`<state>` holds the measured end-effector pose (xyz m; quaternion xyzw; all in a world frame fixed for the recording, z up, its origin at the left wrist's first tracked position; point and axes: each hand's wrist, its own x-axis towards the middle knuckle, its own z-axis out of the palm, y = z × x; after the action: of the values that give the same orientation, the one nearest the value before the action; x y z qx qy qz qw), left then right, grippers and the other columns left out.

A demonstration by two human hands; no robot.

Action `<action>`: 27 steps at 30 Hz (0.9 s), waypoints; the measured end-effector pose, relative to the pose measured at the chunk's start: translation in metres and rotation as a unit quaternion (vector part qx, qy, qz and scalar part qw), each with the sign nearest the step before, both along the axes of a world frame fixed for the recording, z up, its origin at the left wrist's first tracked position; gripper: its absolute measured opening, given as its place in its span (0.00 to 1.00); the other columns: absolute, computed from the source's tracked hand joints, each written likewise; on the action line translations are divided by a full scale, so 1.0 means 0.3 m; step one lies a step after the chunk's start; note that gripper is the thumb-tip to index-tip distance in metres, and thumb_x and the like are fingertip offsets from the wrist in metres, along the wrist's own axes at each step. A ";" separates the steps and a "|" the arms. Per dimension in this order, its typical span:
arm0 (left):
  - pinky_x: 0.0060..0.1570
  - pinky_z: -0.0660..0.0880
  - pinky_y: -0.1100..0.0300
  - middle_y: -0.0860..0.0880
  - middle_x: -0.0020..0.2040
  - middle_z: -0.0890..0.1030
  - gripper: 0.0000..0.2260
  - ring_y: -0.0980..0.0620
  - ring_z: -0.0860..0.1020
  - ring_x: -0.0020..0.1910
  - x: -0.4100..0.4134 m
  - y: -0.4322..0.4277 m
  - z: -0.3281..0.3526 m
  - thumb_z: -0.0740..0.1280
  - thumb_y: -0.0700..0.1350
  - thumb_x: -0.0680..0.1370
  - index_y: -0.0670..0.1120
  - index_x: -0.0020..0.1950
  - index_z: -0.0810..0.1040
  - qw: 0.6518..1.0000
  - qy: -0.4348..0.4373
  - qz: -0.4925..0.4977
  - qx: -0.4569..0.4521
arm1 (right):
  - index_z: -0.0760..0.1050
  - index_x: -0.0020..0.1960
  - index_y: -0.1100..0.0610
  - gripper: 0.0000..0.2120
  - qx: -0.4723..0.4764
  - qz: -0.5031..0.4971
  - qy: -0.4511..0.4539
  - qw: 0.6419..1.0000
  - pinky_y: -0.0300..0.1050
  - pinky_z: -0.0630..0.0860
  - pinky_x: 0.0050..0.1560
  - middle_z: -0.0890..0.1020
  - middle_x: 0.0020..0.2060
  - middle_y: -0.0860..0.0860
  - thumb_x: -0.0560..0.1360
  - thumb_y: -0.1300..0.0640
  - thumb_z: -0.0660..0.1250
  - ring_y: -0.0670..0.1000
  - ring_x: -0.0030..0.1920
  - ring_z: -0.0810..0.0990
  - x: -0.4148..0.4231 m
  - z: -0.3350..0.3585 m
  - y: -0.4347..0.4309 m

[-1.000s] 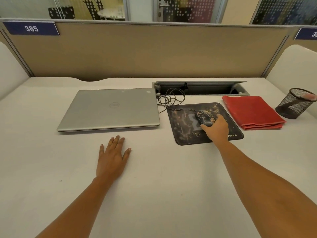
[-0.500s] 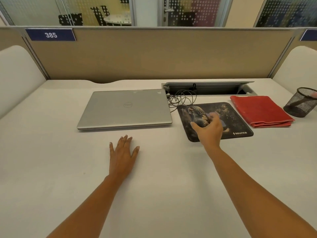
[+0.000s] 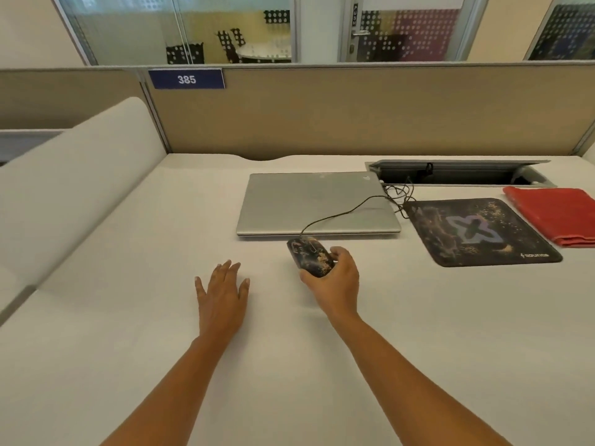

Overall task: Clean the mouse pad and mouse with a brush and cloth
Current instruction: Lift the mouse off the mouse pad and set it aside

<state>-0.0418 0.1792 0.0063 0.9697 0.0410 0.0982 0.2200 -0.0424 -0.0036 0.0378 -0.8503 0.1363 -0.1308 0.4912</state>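
Head view is showing the mouse (image 3: 310, 256) off the mouse pad (image 3: 479, 231), in front of the laptop (image 3: 315, 204), with the right hand (image 3: 336, 283) clamping its fingers (image 3: 342, 252) around it. The left hand (image 3: 222, 294) is resting on the counter (image 3: 128, 317), fingers spread; the cloth (image 3: 557, 214) is lying beside the pad.

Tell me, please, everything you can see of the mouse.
The mouse is dark and wired, speckled with gold like the mouse pad, and looks like hard plastic. It sits off the pad, just in front of the closed laptop, with its nose pointing away. The right hand grips its rear. Its thin dark cable runs from the nose across the laptop lid. Whether it rests on the desk or hangs just above it cannot be told.
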 end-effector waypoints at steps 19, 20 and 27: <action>0.74 0.47 0.50 0.50 0.75 0.59 0.21 0.52 0.53 0.75 -0.008 0.211 -0.043 0.52 0.50 0.81 0.47 0.74 0.59 0.999 0.034 -0.011 0.022 | 0.57 0.71 0.59 0.39 -0.129 0.041 0.040 0.990 0.42 0.69 0.61 0.65 0.63 0.54 0.69 0.46 0.71 0.52 0.62 0.65 -0.039 -0.066 0.387; 0.74 0.47 0.50 0.50 0.75 0.59 0.21 0.52 0.53 0.75 -0.008 0.211 -0.043 0.52 0.51 0.81 0.47 0.74 0.59 0.999 0.036 -0.010 0.022 | 0.56 0.72 0.59 0.40 -0.130 0.043 0.044 0.990 0.42 0.69 0.61 0.64 0.63 0.54 0.69 0.45 0.71 0.52 0.62 0.65 -0.039 -0.067 0.386; 0.74 0.46 0.50 0.48 0.75 0.61 0.21 0.51 0.55 0.75 -0.003 0.204 -0.035 0.53 0.49 0.81 0.45 0.73 0.59 0.999 0.036 0.004 -0.020 | 0.56 0.72 0.60 0.43 -0.112 0.048 0.059 0.991 0.44 0.67 0.64 0.64 0.64 0.54 0.68 0.43 0.72 0.53 0.64 0.64 -0.032 -0.070 0.366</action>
<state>-0.0427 0.2404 -0.0041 0.9678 0.0549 0.0636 0.2371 -0.0522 0.1061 0.0167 -0.9116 0.1080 -0.0712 0.3901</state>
